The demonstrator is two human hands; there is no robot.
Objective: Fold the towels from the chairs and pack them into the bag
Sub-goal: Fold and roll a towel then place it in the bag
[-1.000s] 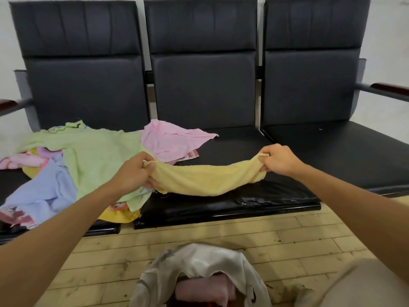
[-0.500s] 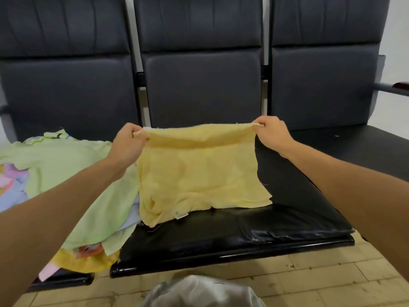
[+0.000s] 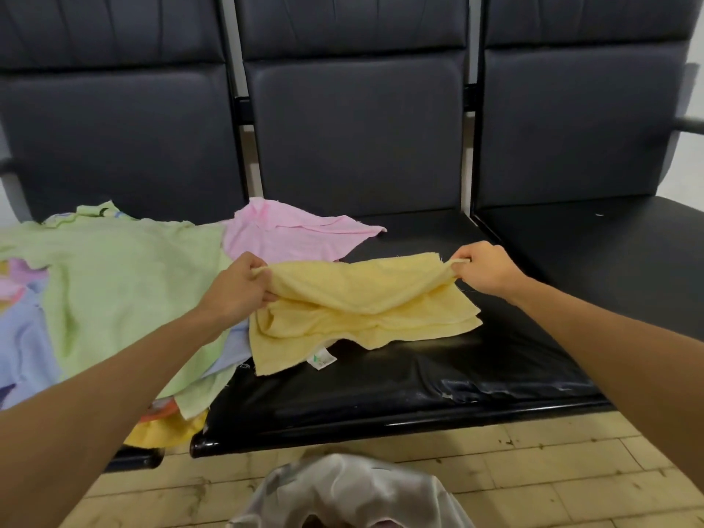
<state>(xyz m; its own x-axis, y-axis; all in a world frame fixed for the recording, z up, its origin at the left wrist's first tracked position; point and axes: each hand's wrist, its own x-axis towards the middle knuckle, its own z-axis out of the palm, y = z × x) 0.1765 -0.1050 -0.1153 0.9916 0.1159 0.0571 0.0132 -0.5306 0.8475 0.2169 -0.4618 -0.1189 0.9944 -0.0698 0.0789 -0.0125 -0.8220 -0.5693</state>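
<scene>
Yellow towel point(image 3: 362, 318) on middle seat point(image 3: 419, 394), left hand point(image 3: 238, 287), right hand point(image 3: 485, 270) pinching corners

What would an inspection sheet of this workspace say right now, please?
Surface: black middle seat, glossy, front edge scuffed.
Job's things: yellow towel half-folded on that seat; green towel, pink towel and blue towel heaped left of it; bag on the floor below, partly in view.
Clutter: nothing seen.
Hands: left hand and right hand each pinch an end of the yellow towel.
Cables: nothing seen.
Surroundings: dark chair backs; pale floor with dark marks.
</scene>
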